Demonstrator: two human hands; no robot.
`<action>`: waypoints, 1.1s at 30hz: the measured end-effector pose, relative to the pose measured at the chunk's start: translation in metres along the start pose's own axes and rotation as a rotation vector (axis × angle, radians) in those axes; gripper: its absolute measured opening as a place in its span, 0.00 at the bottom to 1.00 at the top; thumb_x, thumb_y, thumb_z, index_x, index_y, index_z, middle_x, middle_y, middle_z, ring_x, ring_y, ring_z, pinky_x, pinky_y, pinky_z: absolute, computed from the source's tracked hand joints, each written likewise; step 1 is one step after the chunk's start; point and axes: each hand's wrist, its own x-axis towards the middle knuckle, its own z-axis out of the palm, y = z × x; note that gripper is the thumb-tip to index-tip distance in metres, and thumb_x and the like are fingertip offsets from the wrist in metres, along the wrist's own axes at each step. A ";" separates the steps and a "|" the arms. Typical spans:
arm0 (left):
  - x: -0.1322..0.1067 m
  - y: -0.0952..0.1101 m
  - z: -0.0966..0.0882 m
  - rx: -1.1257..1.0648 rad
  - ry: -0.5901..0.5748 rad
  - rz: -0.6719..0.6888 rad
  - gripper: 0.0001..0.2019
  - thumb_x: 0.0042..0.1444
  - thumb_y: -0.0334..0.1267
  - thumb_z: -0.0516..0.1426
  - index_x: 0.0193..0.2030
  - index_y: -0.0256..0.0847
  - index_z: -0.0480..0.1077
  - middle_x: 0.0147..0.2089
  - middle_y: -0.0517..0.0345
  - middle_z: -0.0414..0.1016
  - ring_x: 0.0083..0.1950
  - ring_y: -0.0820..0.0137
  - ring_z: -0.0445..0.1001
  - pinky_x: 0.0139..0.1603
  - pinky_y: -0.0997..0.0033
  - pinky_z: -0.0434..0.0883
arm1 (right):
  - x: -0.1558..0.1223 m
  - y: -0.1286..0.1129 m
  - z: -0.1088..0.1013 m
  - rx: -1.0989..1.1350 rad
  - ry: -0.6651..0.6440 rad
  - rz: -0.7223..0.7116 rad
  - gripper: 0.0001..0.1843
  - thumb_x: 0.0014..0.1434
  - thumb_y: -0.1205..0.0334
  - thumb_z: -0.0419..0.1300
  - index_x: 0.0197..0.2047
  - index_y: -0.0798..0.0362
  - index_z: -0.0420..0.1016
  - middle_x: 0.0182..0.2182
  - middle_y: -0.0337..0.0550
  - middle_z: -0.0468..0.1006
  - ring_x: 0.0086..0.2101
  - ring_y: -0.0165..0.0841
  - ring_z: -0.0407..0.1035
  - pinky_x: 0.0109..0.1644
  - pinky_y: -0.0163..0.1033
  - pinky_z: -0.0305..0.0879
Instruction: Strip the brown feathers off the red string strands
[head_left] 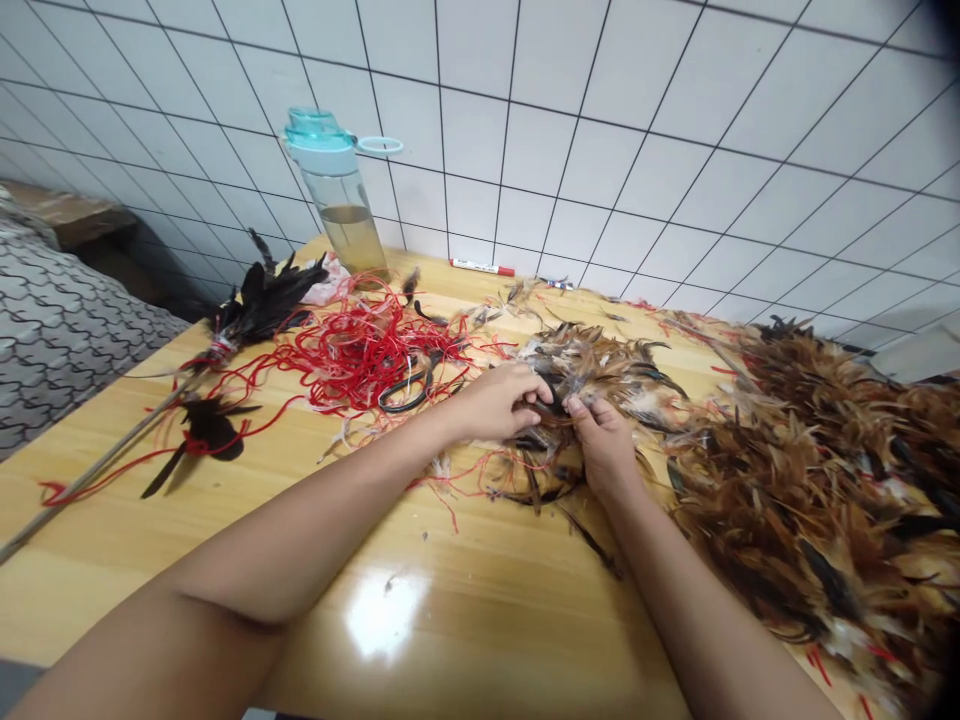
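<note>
My left hand has its fingers curled at the edge of a brown and black feather pile, pinching a dark feather. Close beside it, my right hand pinches the feather's base between thumb and forefinger. The fingertips partly cover the feather. Loose dark feathers and thin red strands lie on the table under both hands. Left of them is a tangled heap of red string, with dark-handled scissors partly buried in it.
A wooden stick with black feathers tied at its end lies at left. A water bottle stands by the tiled wall. A red-capped marker lies at the back. Large brown feather bundles cover the table's right side.
</note>
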 end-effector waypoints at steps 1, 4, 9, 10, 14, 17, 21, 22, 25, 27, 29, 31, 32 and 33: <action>0.000 0.000 0.002 0.067 -0.008 0.041 0.10 0.50 0.31 0.58 0.41 0.40 0.73 0.37 0.55 0.71 0.41 0.68 0.68 0.44 0.69 0.67 | 0.000 0.000 0.000 -0.004 -0.001 -0.001 0.16 0.48 0.49 0.66 0.32 0.53 0.76 0.31 0.41 0.79 0.33 0.34 0.70 0.44 0.43 0.66; 0.000 0.002 0.006 0.089 0.038 0.061 0.05 0.55 0.32 0.55 0.35 0.39 0.73 0.36 0.55 0.70 0.42 0.68 0.68 0.44 0.69 0.65 | -0.002 0.001 0.001 -0.016 -0.012 0.012 0.16 0.49 0.49 0.65 0.33 0.53 0.75 0.30 0.40 0.78 0.33 0.34 0.69 0.44 0.43 0.66; 0.006 0.006 -0.001 -0.423 0.242 -0.243 0.08 0.54 0.40 0.57 0.30 0.37 0.66 0.27 0.63 0.65 0.29 0.75 0.63 0.32 0.75 0.61 | -0.003 0.001 0.002 -0.031 0.008 0.008 0.15 0.47 0.49 0.66 0.31 0.53 0.75 0.28 0.39 0.77 0.31 0.33 0.68 0.41 0.41 0.65; 0.007 0.007 -0.002 -0.543 0.266 -0.287 0.10 0.54 0.42 0.57 0.29 0.37 0.65 0.26 0.64 0.64 0.28 0.76 0.62 0.31 0.76 0.60 | -0.003 0.001 0.002 -0.050 0.006 0.003 0.15 0.47 0.49 0.65 0.30 0.53 0.75 0.26 0.39 0.76 0.30 0.33 0.67 0.40 0.40 0.65; 0.007 0.009 0.000 -0.777 0.290 -0.325 0.12 0.51 0.44 0.58 0.30 0.37 0.63 0.27 0.64 0.64 0.28 0.77 0.63 0.32 0.77 0.61 | -0.003 0.000 0.003 -0.171 -0.005 -0.040 0.14 0.48 0.50 0.64 0.25 0.53 0.72 0.21 0.35 0.70 0.27 0.30 0.62 0.34 0.37 0.61; 0.006 0.009 0.007 -0.699 0.291 -0.327 0.11 0.52 0.43 0.57 0.30 0.37 0.63 0.26 0.65 0.64 0.28 0.77 0.62 0.31 0.77 0.60 | -0.005 -0.001 0.004 -0.254 -0.011 -0.081 0.15 0.49 0.51 0.63 0.23 0.53 0.70 0.20 0.34 0.66 0.25 0.28 0.58 0.31 0.35 0.57; 0.005 0.013 0.015 -0.481 0.346 -0.307 0.07 0.53 0.39 0.56 0.30 0.37 0.64 0.25 0.66 0.61 0.27 0.77 0.60 0.31 0.77 0.59 | -0.005 -0.001 0.004 -0.282 -0.065 -0.058 0.15 0.49 0.51 0.62 0.22 0.53 0.69 0.20 0.35 0.66 0.25 0.28 0.57 0.30 0.35 0.56; 0.004 0.015 0.016 -0.426 0.364 -0.300 0.06 0.54 0.37 0.56 0.30 0.37 0.65 0.25 0.66 0.61 0.27 0.77 0.60 0.31 0.77 0.59 | -0.005 0.000 0.004 -0.279 -0.078 -0.051 0.15 0.49 0.51 0.62 0.23 0.54 0.70 0.21 0.35 0.67 0.25 0.29 0.58 0.30 0.35 0.57; 0.002 0.021 0.019 -0.263 0.402 -0.239 0.03 0.55 0.33 0.55 0.31 0.38 0.67 0.26 0.65 0.65 0.29 0.76 0.62 0.33 0.77 0.60 | -0.005 0.002 0.004 -0.260 -0.095 -0.027 0.13 0.49 0.51 0.63 0.25 0.54 0.71 0.23 0.37 0.70 0.26 0.30 0.61 0.33 0.37 0.60; 0.001 0.025 0.021 -0.173 0.427 -0.178 0.02 0.55 0.32 0.55 0.32 0.38 0.68 0.27 0.64 0.67 0.30 0.76 0.63 0.34 0.76 0.60 | -0.005 0.003 0.005 -0.229 -0.109 -0.009 0.13 0.48 0.51 0.63 0.27 0.53 0.72 0.23 0.38 0.72 0.27 0.31 0.63 0.34 0.38 0.62; -0.001 0.028 0.023 -0.127 0.451 -0.136 0.03 0.56 0.32 0.55 0.32 0.38 0.68 0.28 0.62 0.68 0.31 0.76 0.64 0.35 0.76 0.61 | -0.005 0.003 0.005 -0.191 -0.134 -0.010 0.12 0.48 0.52 0.64 0.28 0.53 0.73 0.24 0.38 0.72 0.27 0.32 0.64 0.35 0.39 0.63; -0.001 0.029 0.024 -0.123 0.460 -0.119 0.03 0.57 0.32 0.55 0.32 0.38 0.68 0.29 0.62 0.69 0.32 0.75 0.65 0.36 0.76 0.61 | -0.006 0.002 0.006 -0.189 -0.150 -0.034 0.11 0.48 0.53 0.64 0.28 0.53 0.73 0.24 0.38 0.72 0.28 0.32 0.64 0.35 0.38 0.63; -0.002 0.029 0.024 -0.130 0.456 -0.121 0.04 0.57 0.33 0.55 0.32 0.38 0.68 0.29 0.62 0.69 0.32 0.75 0.65 0.36 0.76 0.62 | -0.006 0.002 0.007 -0.205 -0.150 -0.050 0.11 0.48 0.53 0.64 0.27 0.53 0.72 0.24 0.38 0.72 0.28 0.32 0.64 0.35 0.38 0.62; -0.001 0.029 0.024 -0.146 0.444 -0.129 0.04 0.57 0.33 0.55 0.31 0.38 0.68 0.29 0.62 0.69 0.32 0.75 0.66 0.37 0.76 0.62 | -0.007 0.002 0.007 -0.226 -0.151 -0.064 0.11 0.48 0.53 0.63 0.26 0.53 0.71 0.24 0.37 0.71 0.27 0.31 0.63 0.34 0.37 0.62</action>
